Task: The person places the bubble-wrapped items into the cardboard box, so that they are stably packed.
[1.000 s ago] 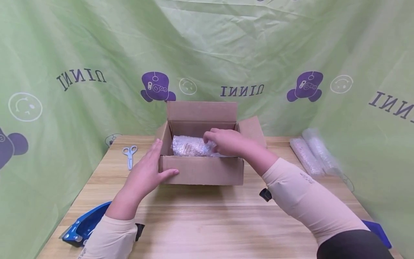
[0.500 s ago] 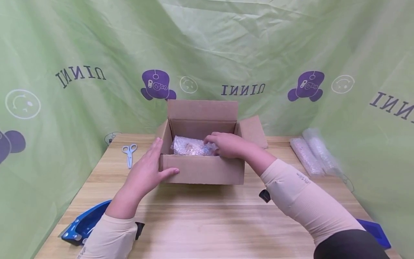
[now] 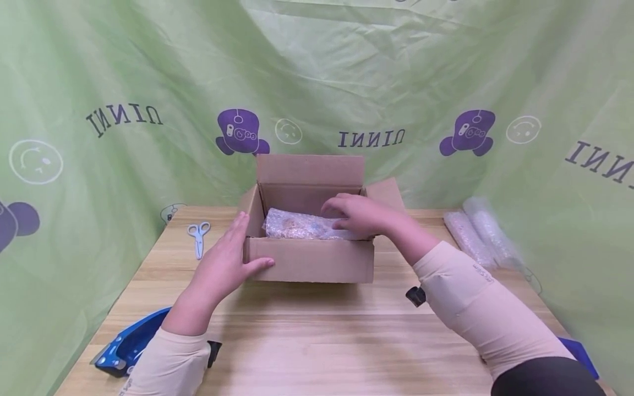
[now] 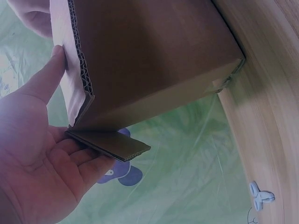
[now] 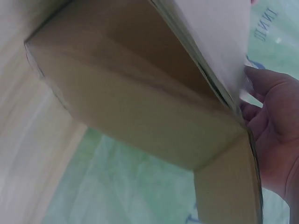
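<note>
An open cardboard box (image 3: 309, 261) stands on the table with its back flap upright. Inside lies a bubble-wrapped bundle (image 3: 292, 224), shiny and clear; what it wraps is blurred. My left hand (image 3: 223, 264) holds the box's front left corner. Its thumb lies on the front, and in the left wrist view its fingers curl behind the side flap (image 4: 112, 143). My right hand (image 3: 359, 214) reaches over the right side into the box, fingers loosely bent and thumb apart, just above the bundle's right end. In the right wrist view the box wall (image 5: 140, 107) hides the bundle.
Light blue scissors (image 3: 198, 239) lie left of the box. A blue tape dispenser (image 3: 126, 346) sits at the front left, partly behind the left forearm. Two bubble-wrap rolls (image 3: 480, 234) lie at the back right. A blue object (image 3: 579, 355) shows beside the right sleeve.
My right hand has shifted right along the bundle and its fingers have lifted off and spread, showing more of the bubble wrap. The left hand and the box stay put.
</note>
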`<state>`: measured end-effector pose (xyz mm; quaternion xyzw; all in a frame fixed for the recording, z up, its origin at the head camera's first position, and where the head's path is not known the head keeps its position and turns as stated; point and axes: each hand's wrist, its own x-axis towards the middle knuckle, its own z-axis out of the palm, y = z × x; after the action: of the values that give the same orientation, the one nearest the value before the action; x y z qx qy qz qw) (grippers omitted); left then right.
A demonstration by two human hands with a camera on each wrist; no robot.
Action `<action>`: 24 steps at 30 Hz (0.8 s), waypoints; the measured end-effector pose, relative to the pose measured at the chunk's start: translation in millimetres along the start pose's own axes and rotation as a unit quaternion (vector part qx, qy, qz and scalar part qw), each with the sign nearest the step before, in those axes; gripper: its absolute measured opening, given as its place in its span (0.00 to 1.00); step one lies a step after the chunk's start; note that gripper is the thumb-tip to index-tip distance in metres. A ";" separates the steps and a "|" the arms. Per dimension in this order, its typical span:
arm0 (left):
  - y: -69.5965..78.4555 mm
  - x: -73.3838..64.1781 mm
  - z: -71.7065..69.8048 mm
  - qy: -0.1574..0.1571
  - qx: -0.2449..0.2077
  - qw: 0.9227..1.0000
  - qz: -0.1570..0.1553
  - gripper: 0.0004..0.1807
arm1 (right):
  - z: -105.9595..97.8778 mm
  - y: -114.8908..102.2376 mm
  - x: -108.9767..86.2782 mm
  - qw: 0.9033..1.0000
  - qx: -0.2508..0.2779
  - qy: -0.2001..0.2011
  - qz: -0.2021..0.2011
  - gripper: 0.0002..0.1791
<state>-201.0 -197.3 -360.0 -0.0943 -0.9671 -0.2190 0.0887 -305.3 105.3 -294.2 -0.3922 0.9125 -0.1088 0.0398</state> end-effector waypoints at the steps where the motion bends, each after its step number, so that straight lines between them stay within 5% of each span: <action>1: -0.1 -0.2 0.1 0.000 0.001 1.000 0.000 0.63 | -4.7 1.8 -2.8 1.000 0.004 0.006 0.004 0.23; 8: 0.9 -0.7 0.1 0.001 0.003 1.000 0.001 0.62 | -45.4 29.1 -34.4 0.992 0.051 0.090 0.078 0.29; 16: 1.6 -0.1 0.1 -0.002 0.001 1.000 -0.002 0.62 | -76.2 94.6 -80.1 0.958 0.054 0.192 0.207 0.41; 20: 1.2 -0.4 0.3 -0.004 0.000 1.000 -0.003 0.63 | -71.1 128.1 -103.7 0.939 0.047 0.200 0.274 0.45; 24: 0.9 0.0 0.6 -0.005 0.001 1.000 -0.004 0.63 | -53.4 159.0 -127.1 0.927 0.048 0.166 0.333 0.48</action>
<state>-200.8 -196.2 -360.2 -0.0911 -0.9681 -0.2181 0.0829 -338.6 312.6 -280.4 -0.0401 0.9779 -0.1967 -0.0594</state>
